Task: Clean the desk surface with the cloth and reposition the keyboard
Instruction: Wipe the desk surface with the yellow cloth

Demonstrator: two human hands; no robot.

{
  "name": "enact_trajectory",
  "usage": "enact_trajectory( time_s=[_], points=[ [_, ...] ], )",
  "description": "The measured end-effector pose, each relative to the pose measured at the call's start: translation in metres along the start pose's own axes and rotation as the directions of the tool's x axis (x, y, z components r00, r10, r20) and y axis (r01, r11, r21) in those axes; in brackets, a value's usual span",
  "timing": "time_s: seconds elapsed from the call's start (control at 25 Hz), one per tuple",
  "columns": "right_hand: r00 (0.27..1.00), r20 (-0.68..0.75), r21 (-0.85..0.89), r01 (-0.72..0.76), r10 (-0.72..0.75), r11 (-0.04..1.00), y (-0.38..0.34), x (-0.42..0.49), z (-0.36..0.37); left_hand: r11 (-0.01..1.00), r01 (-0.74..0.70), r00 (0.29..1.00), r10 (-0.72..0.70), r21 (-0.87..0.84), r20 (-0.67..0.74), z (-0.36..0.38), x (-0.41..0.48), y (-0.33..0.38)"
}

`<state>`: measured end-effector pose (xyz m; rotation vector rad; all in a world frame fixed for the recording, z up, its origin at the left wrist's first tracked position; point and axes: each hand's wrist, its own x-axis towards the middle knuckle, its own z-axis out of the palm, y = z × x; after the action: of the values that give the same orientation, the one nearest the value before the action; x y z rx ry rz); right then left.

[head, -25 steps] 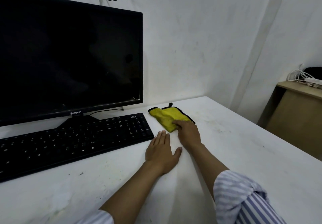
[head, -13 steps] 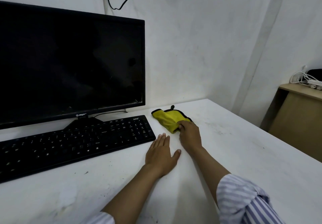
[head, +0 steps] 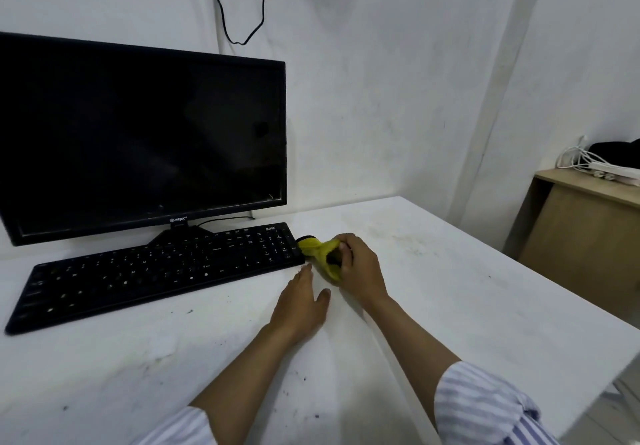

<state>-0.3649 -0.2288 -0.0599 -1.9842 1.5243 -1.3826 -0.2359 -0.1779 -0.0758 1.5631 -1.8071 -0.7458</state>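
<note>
The right hand [head: 358, 268] gripped the bunched yellow cloth [head: 320, 252], apparently lifted slightly off the white desk [head: 450, 306], just beside the black keyboard [head: 156, 271]. The left hand [head: 300, 306] lay flat, fingers spread, empty, near the keyboard's right end.

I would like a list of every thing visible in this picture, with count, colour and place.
desk: one, white, foreground
monitor: one, black, screen dark, back left of desk
keyboard: one, black, before the monitor
cloth: one, yellow, bunched beside the keyboard's right end
cable: one, black, on the wall
cabinet: one, tan, far right
power strip: one, white, on the cabinet
left hand: flat on the desk
right hand: gripping the cloth
</note>
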Motion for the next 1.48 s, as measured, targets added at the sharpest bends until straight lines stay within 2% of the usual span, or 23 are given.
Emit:
enact_trajectory(
  time_s=[0.08,0.24,0.32,0.48,0.6,0.72,0.8,0.88,1.0,1.12,1.2,1.32,1.48],
  points=[
    [0.999,0.028,0.011,0.015,-0.015,1.0,-0.012,-0.02,-0.002,0.981,-0.019,0.998,0.007,-0.191,-0.062,-0.006,-0.019,0.011],
    [0.994,0.077,0.033,0.078,-0.081,0.996,-0.033,-0.056,-0.004,0.966,-0.013,0.961,-0.06,-0.26,-0.269,-0.014,-0.04,0.019],
    [0.989,0.091,0.02,0.118,-0.119,0.993,-0.041,-0.071,-0.005,0.954,-0.002,0.94,-0.099,-0.298,-0.325,-0.019,-0.051,0.02],
    [0.96,0.18,-0.061,0.231,-0.217,0.971,-0.059,-0.099,-0.016,0.938,-0.024,0.934,-0.102,-0.344,-0.341,-0.036,-0.076,0.023],
    [0.945,0.279,-0.133,0.216,-0.173,0.967,-0.076,-0.124,-0.022,0.946,-0.013,0.934,-0.104,-0.323,-0.341,-0.047,-0.092,0.023],
    [0.939,0.306,-0.216,0.226,-0.154,0.95,-0.096,-0.146,-0.021,0.945,-0.007,0.93,-0.114,-0.326,-0.35,-0.061,-0.111,0.024],
    [0.938,0.328,-0.293,0.21,-0.109,0.933,-0.109,-0.151,-0.023,0.932,-0.011,0.951,-0.102,-0.362,-0.292,-0.072,-0.121,0.025],
    [0.956,0.292,-0.309,0.126,-0.033,0.943,-0.124,-0.149,-0.032,0.913,0.034,0.979,-0.112,-0.407,-0.169,-0.083,-0.131,0.031],
    [0.962,0.271,-0.283,0.111,-0.031,0.953,-0.143,-0.153,-0.05,0.949,0.114,0.993,-0.107,-0.294,0.043,-0.106,-0.149,0.04],
    [0.901,0.431,-0.229,0.161,-0.049,0.96,-0.149,-0.175,-0.061,0.962,0.185,0.951,-0.123,-0.201,0.285,-0.126,-0.172,0.039],
    [0.849,0.525,-0.218,0.21,-0.066,0.953,-0.144,-0.195,-0.061,0.967,0.24,0.919,-0.195,-0.091,0.344,-0.132,-0.184,0.027],
    [0.802,0.593,-0.241,0.256,-0.067,0.936,-0.138,-0.219,-0.059,0.96,0.272,0.935,-0.25,-0.059,0.25,-0.128,-0.193,0.007],
    [0.748,0.657,-0.165,0.259,-0.09,0.952,-0.135,-0.232,-0.065,0.987,0.158,0.987,-0.158,0.004,-0.01,-0.126,-0.209,-0.026]
  ],
)
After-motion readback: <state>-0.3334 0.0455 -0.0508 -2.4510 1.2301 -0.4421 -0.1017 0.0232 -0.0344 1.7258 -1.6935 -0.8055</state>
